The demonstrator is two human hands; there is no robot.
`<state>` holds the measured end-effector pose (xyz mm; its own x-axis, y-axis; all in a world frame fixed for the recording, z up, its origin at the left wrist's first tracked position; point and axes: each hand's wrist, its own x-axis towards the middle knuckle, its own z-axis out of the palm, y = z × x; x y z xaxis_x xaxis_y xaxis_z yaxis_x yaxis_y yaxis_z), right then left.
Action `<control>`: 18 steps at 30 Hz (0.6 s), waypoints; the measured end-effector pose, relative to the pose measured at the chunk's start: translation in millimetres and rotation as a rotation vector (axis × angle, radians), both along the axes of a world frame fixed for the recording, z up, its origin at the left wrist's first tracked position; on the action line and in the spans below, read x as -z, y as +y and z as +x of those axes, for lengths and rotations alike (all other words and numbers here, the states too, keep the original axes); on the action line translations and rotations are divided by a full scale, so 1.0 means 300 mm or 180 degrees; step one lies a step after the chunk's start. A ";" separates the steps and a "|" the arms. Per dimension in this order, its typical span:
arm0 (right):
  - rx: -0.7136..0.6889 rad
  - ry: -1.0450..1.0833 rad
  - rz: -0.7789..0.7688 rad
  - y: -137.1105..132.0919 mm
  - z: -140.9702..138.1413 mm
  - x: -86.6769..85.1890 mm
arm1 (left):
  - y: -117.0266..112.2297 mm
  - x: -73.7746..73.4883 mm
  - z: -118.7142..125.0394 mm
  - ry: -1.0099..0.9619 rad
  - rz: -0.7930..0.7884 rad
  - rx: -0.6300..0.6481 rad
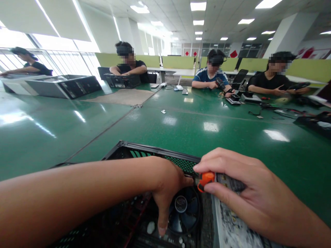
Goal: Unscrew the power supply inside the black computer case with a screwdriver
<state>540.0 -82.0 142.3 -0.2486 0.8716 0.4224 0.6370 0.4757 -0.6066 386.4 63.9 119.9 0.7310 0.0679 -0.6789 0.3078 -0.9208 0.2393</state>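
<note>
An opened black computer case [155, 151] lies in front of me, its inside facing up. In it sits a round dark cooling fan [181, 205] with a pale hub, above a circuit board. My left hand [169, 186] spans the fan, thumb down its near left side and fingers at its far edge. Most of those fingers are hidden behind the hand. My right hand [240, 189] pinches the orange and black handle of a screwdriver [207, 179] between thumb and fingers, right beside the left fingertips. The screwdriver's shaft and tip are hidden.
A silver metal part [230, 220] with worn markings lies under my right hand. Across the green table [144, 127] sit several people at work with cases and parts. A brown sheet [121, 96] and a small white piece [163, 111] lie farther off.
</note>
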 end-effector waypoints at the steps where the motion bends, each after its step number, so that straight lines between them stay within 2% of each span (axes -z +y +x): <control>1: 0.0020 -0.0074 0.0023 0.002 0.000 0.003 | 0.000 0.001 -0.003 -0.0079 0.0004 0.0000; 6: 0.0283 -0.0255 0.0118 0.012 -0.006 0.014 | -0.006 -0.008 -0.012 -0.0178 -0.0018 0.0043; 11: 0.0391 0.0041 0.0290 -0.007 0.005 0.006 | -0.005 -0.008 -0.005 -0.0235 0.0022 -0.0031; 13: 0.0179 0.0286 0.0181 -0.018 0.016 -0.001 | -0.002 -0.008 0.002 -0.0012 -0.0057 -0.0009; 16: -0.0495 0.0394 -0.0176 -0.031 0.028 -0.012 | 0.000 -0.013 0.010 0.0292 -0.0165 0.0086; 18: -0.0716 0.0242 -0.0287 -0.035 0.026 -0.021 | -0.001 -0.019 0.011 0.0153 -0.0151 0.0016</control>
<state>547.8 -92.4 148.7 -0.4111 0.8329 0.3705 0.4720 0.5422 -0.6952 389.8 63.7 125.6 0.6978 0.0311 -0.7156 0.3153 -0.9104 0.2679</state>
